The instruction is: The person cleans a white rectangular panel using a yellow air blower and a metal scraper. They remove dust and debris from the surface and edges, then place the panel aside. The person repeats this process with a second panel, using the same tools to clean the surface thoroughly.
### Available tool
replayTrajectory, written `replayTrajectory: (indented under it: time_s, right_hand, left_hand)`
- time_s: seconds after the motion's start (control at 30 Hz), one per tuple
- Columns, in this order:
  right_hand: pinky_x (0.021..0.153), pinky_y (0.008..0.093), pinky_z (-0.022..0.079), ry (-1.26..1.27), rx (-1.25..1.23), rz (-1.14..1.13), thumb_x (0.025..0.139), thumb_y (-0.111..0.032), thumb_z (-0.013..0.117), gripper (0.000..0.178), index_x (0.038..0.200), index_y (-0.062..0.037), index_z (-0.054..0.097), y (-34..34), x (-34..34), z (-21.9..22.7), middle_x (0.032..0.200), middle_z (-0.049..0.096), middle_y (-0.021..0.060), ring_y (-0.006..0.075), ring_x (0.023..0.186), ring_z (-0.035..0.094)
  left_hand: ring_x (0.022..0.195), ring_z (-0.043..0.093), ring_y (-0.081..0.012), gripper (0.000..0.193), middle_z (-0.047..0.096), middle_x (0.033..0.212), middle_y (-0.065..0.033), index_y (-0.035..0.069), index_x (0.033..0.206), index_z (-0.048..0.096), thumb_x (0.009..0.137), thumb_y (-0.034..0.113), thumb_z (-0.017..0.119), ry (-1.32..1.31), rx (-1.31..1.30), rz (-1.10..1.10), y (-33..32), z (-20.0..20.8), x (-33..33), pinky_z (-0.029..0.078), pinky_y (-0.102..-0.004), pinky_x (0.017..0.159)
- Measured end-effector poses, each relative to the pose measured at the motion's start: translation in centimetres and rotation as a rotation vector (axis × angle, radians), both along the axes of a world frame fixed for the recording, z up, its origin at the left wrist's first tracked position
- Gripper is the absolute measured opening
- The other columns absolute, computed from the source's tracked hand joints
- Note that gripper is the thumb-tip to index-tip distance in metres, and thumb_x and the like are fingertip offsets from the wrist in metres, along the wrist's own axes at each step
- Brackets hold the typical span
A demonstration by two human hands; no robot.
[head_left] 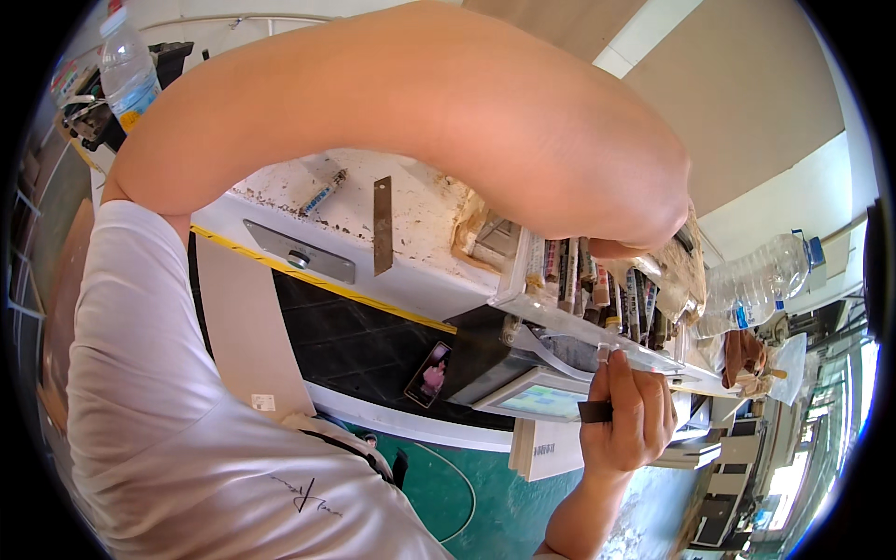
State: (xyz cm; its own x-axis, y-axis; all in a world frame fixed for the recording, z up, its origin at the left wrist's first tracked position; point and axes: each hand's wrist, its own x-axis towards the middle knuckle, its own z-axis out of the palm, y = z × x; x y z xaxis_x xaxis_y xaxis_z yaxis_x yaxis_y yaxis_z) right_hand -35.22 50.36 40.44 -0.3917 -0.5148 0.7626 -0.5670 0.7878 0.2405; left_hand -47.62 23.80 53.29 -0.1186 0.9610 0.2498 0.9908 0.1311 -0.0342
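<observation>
My left arm stretches across the top of the view, and my left hand is over a clear-walled box packed with several wrapped sticks in browns, greys and white. Its visible finger curls down among the sticks; the other fingertips are hidden, so what it grips does not show. Below the box's front edge, my right hand is closed around a short dark flat blade that juts out on the left. A small pale piece shows at its raised fingertips, touching or just beside the box wall.
On the dusty white surface lie a flat metal blade and a wrapped stick. A large plastic bottle leans right of the box; another bottle stands far left. A screen and a phone-like rectangle are below.
</observation>
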Motion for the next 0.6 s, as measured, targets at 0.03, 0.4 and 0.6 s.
replayTrajectory:
  time_s: [0.03,0.4,0.6]
  right_hand:
    - [0.048,0.0324,0.044,0.0,0.003,-0.003,0.077,0.014,0.079,0.022,0.094,0.0041,0.071,0.1,0.2,0.0,0.075,0.058,0.0077,0.0216,0.056,0.057]
    - [0.05,0.0323,0.047,-0.033,-0.053,0.031,0.079,0.009,0.078,0.029,0.107,0.0019,0.073,0.7,0.9,-1.4,0.075,0.058,0.006,0.0203,0.058,0.058]
    - [0.05,0.0319,0.047,-0.067,-0.064,0.06,0.077,0.01,0.078,0.033,0.108,0.0019,0.073,0.8,0.6,-1.3,0.077,0.058,0.0058,0.0203,0.058,0.058]
  left_hand:
    - [0.076,0.063,-0.0347,0.02,0.055,0.076,-0.0178,-0.008,0.075,0.06,0.084,0.009,0.064,0.018,0.021,-0.041,0.1,-0.1,-0.2,0.05,-0.043,0.064]
    - [0.094,0.062,-0.0245,0.016,0.059,0.089,-0.0069,0.001,0.069,0.069,0.076,0.016,0.067,0.191,0.113,-0.06,0.8,-1.9,0.0,0.058,-0.034,0.071]
    - [0.098,0.059,-0.0222,0.018,0.06,0.092,-0.0047,0.003,0.067,0.07,0.075,0.018,0.068,0.121,0.064,-0.091,1.2,-2.2,0.3,0.058,-0.0319,0.074]
